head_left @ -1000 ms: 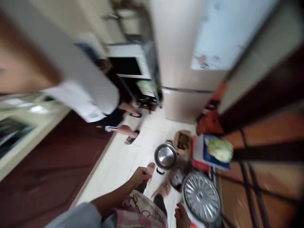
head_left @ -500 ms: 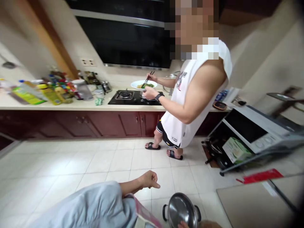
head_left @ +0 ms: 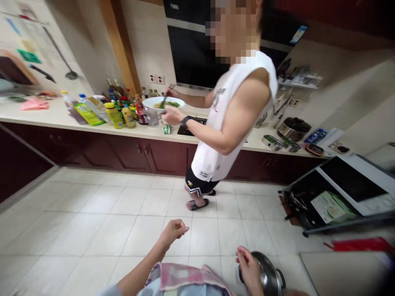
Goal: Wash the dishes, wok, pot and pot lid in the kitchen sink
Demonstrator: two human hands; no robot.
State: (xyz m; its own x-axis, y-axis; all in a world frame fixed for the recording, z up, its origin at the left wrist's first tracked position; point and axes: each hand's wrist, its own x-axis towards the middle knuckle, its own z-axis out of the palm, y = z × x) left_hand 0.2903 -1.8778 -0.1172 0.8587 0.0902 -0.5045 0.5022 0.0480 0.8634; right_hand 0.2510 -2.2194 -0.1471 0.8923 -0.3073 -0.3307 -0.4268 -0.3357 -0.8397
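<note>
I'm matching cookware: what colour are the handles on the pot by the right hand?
The pot has black handles, best seen in the head view.

Glossy plastic bottles (head_left: 114,116) crowd the smooth worktop's (head_left: 52,118) front edge above sheened cabinet doors (head_left: 162,159), while a shiny metal pot (head_left: 268,269) and matt cloth apron (head_left: 185,275) contrast with smooth tiles (head_left: 129,238).

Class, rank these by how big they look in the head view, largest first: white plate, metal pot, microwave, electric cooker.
1. Microwave
2. Metal pot, partly hidden by the right hand
3. Electric cooker and white plate: too alike to rank
</note>
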